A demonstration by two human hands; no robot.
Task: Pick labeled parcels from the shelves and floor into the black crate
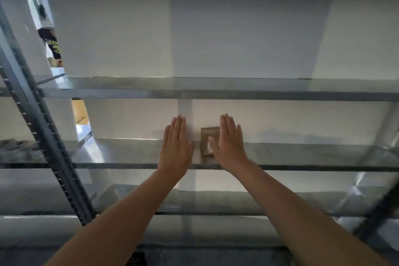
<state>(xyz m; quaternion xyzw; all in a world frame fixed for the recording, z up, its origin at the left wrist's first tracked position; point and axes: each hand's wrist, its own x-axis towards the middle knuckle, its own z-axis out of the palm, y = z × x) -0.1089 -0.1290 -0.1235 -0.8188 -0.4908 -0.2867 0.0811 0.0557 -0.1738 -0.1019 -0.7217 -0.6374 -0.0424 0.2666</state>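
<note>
1. Your left hand (176, 144) is flat with its fingers straight and side by side. It grips nothing.
2. Your right hand (230, 143) is the same, with straight fingers and nothing held.
3. The small brown cardboard parcel with a white label (205, 139) lies between your two hands on the grey metal shelf (121, 153), close to the white back wall (269, 119).
4. The thumb side of your right hand overlaps the parcel's right edge and part of its label. You cannot tell whether they touch.
5. Your left hand is just beside the parcel's left edge, with a narrow strip of shelf showing between them.
</note>
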